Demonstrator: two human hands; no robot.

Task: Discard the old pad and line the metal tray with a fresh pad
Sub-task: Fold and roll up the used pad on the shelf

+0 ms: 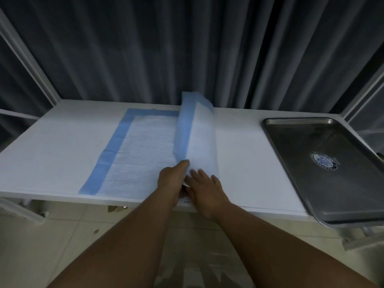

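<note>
A white pad with a blue border [143,150] lies spread on the white table [52,146]. Its right part [197,132] stands lifted and folded up from the table. My left hand [172,179] grips the near edge of this raised flap. My right hand [204,190] rests with straight fingers against the flap's right side, touching it. The metal tray [307,142] sits on the right end of the table, bare inside except for a round blue-and-white emblem [323,161]. Both hands are well left of the tray.
Dark pleated curtains [187,48] hang right behind the table. White frame bars [27,59] stand at both back corners. A clear plastic container [18,210] shows at the lower left, and clear plastic [199,256] lies on the tiled floor below my arms.
</note>
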